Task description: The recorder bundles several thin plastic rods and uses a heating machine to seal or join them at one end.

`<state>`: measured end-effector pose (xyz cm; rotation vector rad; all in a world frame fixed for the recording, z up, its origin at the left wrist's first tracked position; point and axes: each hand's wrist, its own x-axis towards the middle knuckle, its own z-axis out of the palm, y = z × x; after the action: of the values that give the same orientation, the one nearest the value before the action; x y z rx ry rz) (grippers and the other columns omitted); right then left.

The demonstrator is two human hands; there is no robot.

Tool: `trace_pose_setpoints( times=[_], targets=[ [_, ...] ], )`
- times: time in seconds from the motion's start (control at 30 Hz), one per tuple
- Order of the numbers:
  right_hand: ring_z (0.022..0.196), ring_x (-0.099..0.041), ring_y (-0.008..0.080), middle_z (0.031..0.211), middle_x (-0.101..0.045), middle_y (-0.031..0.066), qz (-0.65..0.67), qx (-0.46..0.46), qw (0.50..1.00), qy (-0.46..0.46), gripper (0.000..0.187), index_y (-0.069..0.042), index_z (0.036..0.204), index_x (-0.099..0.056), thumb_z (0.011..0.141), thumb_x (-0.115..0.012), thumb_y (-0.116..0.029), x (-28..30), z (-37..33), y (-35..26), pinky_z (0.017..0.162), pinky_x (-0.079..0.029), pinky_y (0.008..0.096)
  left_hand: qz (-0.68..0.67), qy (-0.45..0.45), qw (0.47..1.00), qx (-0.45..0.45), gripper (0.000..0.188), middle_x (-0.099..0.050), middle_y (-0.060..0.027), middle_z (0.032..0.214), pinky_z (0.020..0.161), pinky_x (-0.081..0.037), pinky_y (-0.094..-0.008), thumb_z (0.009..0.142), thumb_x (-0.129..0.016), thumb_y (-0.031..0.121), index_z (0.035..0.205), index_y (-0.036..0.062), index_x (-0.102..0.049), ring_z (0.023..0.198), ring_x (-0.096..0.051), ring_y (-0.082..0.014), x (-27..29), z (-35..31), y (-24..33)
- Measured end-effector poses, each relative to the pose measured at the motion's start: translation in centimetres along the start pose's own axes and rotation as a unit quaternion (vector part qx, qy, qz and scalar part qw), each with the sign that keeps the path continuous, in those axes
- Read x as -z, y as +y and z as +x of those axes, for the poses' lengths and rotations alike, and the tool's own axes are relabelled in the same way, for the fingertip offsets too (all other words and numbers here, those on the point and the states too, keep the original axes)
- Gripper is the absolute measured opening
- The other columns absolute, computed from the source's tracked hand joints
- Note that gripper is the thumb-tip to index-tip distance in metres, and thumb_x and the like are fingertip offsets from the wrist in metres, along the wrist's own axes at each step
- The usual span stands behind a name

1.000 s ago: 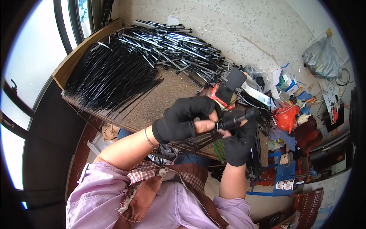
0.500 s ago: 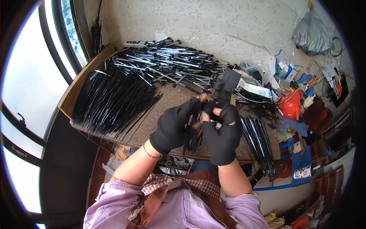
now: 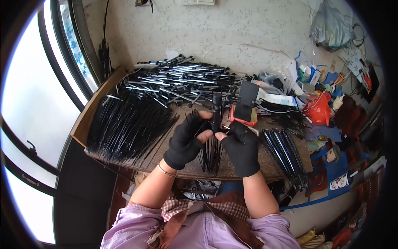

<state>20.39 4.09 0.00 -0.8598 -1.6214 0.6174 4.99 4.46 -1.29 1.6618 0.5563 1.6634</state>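
Observation:
My left hand (image 3: 184, 143), in a black fingerless glove, is closed around the middle of a black umbrella frame (image 3: 216, 118). The frame stands upright in the picture, a dark knob at its top and several thin ribs fanning down below my fingers. My right hand (image 3: 241, 147), gloved the same way, is closed with its thumb against the frame's right side. A small pale tip shows by its fingers; I cannot make out what it is. Just beyond the right hand lies a red and yellow box (image 3: 244, 118) with black pieces on it.
Thin black ribs (image 3: 128, 124) lie heaped on the left of the brown table (image 3: 184, 110). Behind is a pile of silver and black shafts (image 3: 178, 81). Several dark frames (image 3: 284, 155) lie side by side at the right. Beyond them are a red bag (image 3: 318, 108) and clutter.
Both hands have drawn left, away from the red and yellow box, which now shows uncovered. The umbrella frame between them has come into plain sight. The whole view has shifted slightly.

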Motion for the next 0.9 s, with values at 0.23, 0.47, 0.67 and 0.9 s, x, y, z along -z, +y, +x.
trace_pose_setpoints(
  times=[0.23,0.47,0.67,0.9],
  targets=[
    [0.079,-0.055,0.0080,0.090,-0.059,0.0024,-0.012,-0.055,0.991,-0.120,0.033,0.000,0.103,-0.055,0.073,-0.067,0.000,0.0,0.9,-0.6,0.072,-0.045,0.0234,0.013,-0.041,0.997,0.066,0.037,-0.063,-0.0063,0.098,0.082,-0.044,-0.0256,0.080,-0.059,-0.002,0.117,-0.0025,-0.051,0.091,-0.057,-0.0122,0.8,0.5,1.6],
    [0.077,-0.054,0.0069,0.084,-0.060,0.0010,0.045,-0.041,0.996,-0.057,0.026,0.000,0.100,-0.059,0.076,-0.066,-0.002,-0.4,0.2,-0.3,0.069,-0.044,0.0229,-0.023,-0.031,0.992,0.117,0.045,-0.060,-0.0121,0.106,0.087,-0.044,-0.0306,0.076,-0.068,0.008,0.116,-0.0041,-0.051,0.098,-0.057,-0.0182,0.7,0.9,1.9],
    [0.073,-0.052,0.0057,0.079,-0.059,-0.0008,0.091,-0.089,0.992,-0.016,0.021,0.000,0.097,-0.063,0.077,-0.065,-0.002,-0.8,-0.1,0.2,0.065,-0.043,0.0225,0.054,-0.026,0.997,0.045,0.040,-0.062,-0.0109,0.102,0.084,-0.044,-0.0281,0.078,-0.066,0.007,0.114,-0.0044,-0.054,0.095,-0.057,-0.0167,1.5,0.7,1.2],
    [0.060,-0.059,0.0216,0.072,-0.060,0.0104,0.001,0.107,0.994,-0.038,0.015,-0.002,0.093,-0.062,0.078,-0.062,-0.007,0.2,-0.4,0.9,0.055,-0.044,0.0286,0.021,-0.086,0.995,0.056,0.025,-0.064,-0.0081,0.094,0.078,-0.044,-0.0247,0.079,-0.064,0.005,0.102,-0.0044,-0.060,0.087,-0.059,-0.0132,1.3,1.3,2.2]
  ],
)
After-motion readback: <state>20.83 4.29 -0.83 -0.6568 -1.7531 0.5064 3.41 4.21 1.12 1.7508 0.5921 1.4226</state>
